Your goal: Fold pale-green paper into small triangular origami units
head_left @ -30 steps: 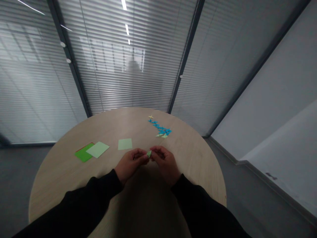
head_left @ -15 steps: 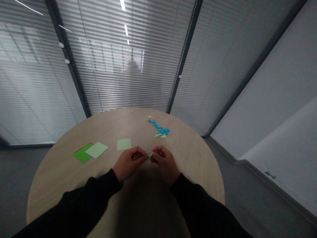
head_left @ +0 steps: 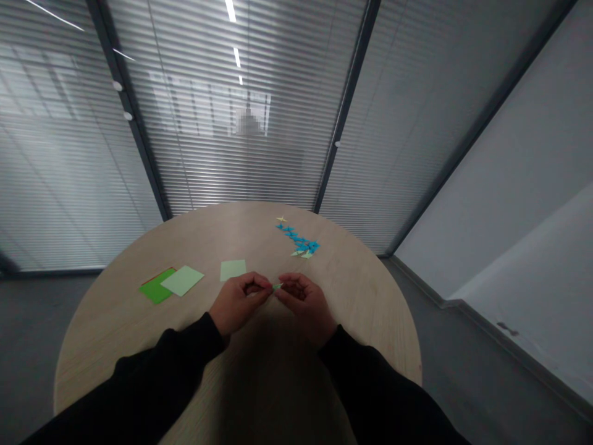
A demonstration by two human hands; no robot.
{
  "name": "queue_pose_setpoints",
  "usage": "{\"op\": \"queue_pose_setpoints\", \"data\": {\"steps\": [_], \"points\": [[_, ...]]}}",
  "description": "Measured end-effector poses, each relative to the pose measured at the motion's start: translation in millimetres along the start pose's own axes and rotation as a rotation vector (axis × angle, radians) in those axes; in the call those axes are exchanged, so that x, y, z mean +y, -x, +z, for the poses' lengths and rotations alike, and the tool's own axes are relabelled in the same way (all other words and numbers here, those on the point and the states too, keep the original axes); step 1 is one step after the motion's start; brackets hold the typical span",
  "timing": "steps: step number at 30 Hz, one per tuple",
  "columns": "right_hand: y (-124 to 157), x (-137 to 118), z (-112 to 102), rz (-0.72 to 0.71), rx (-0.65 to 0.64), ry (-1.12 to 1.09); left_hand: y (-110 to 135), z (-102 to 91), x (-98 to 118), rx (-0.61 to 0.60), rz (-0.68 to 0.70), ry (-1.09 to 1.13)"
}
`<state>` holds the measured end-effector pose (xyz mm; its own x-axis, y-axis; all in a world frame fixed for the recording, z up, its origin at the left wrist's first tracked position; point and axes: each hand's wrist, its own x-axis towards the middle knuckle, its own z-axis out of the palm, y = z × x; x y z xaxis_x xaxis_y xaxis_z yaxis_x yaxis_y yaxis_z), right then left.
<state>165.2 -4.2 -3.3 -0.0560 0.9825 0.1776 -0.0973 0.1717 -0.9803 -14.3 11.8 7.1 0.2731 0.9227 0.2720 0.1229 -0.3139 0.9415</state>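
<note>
A small folded piece of pale green paper (head_left: 277, 286) sits between my hands, seen almost edge-on. My left hand (head_left: 238, 302) pinches its left end between the fingertips. My right hand (head_left: 306, 302) closes on the other end, partly hiding it. Both hands are above the round light-wood table (head_left: 352, 309). Beyond them lies a loose pale green paper square (head_left: 233, 269). Further left, a pale green sheet (head_left: 182, 280) overlaps a bright green sheet (head_left: 154, 292). A line of small blue folded paper pieces (head_left: 299, 240) runs across the far side, with pale green folded pieces (head_left: 299, 253) at its end.
A tiny yellow paper star (head_left: 281, 219) lies at the far end of the blue line. Glass partitions with slatted blinds (head_left: 241, 161) stand behind the table. Grey floor surrounds it, and a pale wall (head_left: 500, 185) rises at right.
The folded green paper has turned, and it now shows a thinner edge between my fingers. My hands have shifted slightly on it, while the papers on the table have not moved.
</note>
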Motion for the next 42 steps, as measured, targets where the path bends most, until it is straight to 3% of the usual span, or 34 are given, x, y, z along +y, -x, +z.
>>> {"op": "queue_pose_setpoints", "data": {"steps": [4,10,16,27,36,42], "points": [[0.0,-1.2,-2.0,-0.018,-0.008,0.108,0.2,0.8,0.9,-0.027,-0.008,-0.032],[-0.1,-1.3,-1.0,-0.002,0.016,0.062,1.5,4.4,1.1,0.013,-0.029,-0.025],[0.1,3.5,0.1,0.033,0.026,-0.009,2.2,7.9,-3.6,-0.032,-0.075,0.135],[0.5,6.1,0.1,-0.031,0.016,0.108,-0.5,9.8,-5.2,-0.015,-0.11,0.16],[0.1,0.1,0.6,-0.041,0.027,0.08,3.6,14.8,0.5,-0.043,-0.281,0.534],[1.3,2.4,2.4,-0.023,-0.027,0.038,1.7,13.4,-0.3,-0.014,-0.21,0.446]]}}
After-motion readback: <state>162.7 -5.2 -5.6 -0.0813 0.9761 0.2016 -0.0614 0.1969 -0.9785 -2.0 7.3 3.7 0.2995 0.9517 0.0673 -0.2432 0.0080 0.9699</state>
